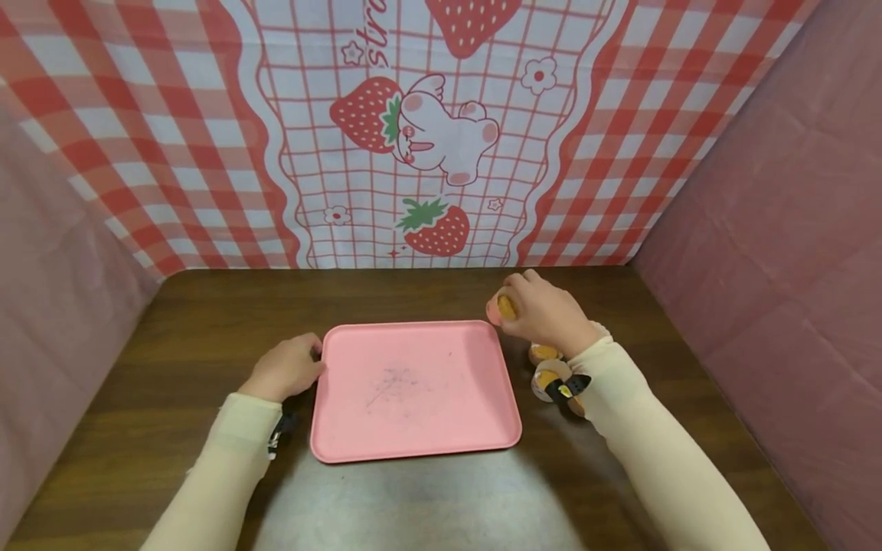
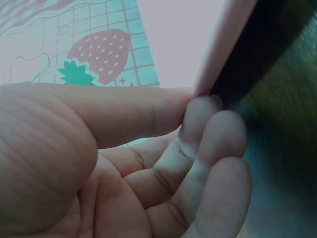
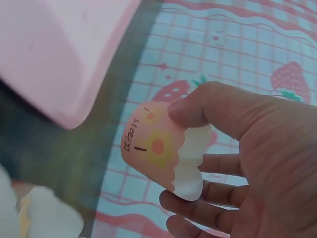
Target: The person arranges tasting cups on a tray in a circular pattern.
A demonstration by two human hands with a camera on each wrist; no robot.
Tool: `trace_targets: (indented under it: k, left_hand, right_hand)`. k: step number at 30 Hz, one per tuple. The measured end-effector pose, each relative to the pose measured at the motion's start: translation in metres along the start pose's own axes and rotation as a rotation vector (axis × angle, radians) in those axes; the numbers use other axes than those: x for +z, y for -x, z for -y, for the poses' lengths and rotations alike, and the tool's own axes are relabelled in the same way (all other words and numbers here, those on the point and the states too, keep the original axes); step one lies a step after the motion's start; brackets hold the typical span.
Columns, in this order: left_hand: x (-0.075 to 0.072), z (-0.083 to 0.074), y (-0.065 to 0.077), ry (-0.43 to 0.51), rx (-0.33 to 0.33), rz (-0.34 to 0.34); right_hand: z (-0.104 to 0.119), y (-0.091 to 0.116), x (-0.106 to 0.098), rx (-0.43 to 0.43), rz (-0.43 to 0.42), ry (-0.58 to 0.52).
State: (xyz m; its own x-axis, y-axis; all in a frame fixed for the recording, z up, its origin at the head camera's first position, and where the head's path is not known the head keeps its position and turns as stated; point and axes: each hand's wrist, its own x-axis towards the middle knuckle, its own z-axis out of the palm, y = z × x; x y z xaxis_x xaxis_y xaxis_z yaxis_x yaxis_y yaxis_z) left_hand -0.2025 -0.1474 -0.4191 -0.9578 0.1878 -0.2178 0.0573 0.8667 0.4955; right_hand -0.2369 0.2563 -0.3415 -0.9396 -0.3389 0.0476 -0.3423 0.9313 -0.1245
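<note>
My left hand [image 1: 288,369] pinches the left rim of a pink rectangular tray [image 1: 413,440] between thumb and index finger, with the other fingers curled below in the left wrist view. The tray lies on the table with dark smudges across its bottom. Off the tray's far right corner, my right hand [image 1: 544,308] holds a small cupcake [image 3: 148,144] by its paper cup. That cup is pink with yellow flowers, the word "sleepyy" and a white scalloped rim; a golden-brown top shows in the head view.
Several more cupcakes [image 1: 544,352] in paper cups stand right of the tray, partly hidden by the right wrist. The brown wooden table [image 1: 227,306] meets a strawberry-print cloth [image 1: 441,168] at the back. Pink cloths [image 1: 772,229] hang at both sides.
</note>
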Motion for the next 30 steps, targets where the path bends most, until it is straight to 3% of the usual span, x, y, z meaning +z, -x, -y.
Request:
trace_targets:
  k: [8,20,26,30]
  left_hand:
    - [0.002,-0.001,-0.002,-0.036,0.009,-0.031]
    - [0.004,0.001,0.000,-0.039,-0.012,-0.029]
    - [0.003,0.000,0.001,-0.038,-0.005,-0.032]
    - [0.004,-0.001,0.000,-0.035,-0.001,-0.038]
  right_hand:
    - [0.009,0.008,-0.003,0.000,-0.109,-0.044]
    - [0.034,0.015,0.002,-0.023,-0.115,-0.048]
    - [0.052,0.016,0.012,-0.051,-0.204,-0.060]
    - [0.061,0.012,0.023,-0.066,-0.208,-0.057]
